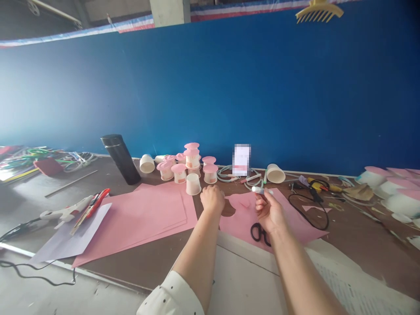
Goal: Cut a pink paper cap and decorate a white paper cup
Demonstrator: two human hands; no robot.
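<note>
My right hand (271, 214) is closed around a white marker (258, 190), whose white end points left. It is raised over a pink sheet with a cut-out (244, 218). Below that hand, black-handled scissors (257, 232) lie partly hidden by my wrist. My left hand (212, 199) is closed, knuckles up, at the left edge of the cut sheet; its fingertips are hidden, so what they hold cannot be seen. Just left of it stands a white paper cup (193, 184). Behind are several cups with pink paper discs (192, 158), some of them stacked.
On the left are large pink sheets (147, 214), a glue gun (68, 212), a red utility knife (93, 208) and a black bottle (121, 159). Cables, markers and a tipped cup (275, 173) lie along the blue wall (210, 87). Pink-topped white cups (402, 199) sit far right.
</note>
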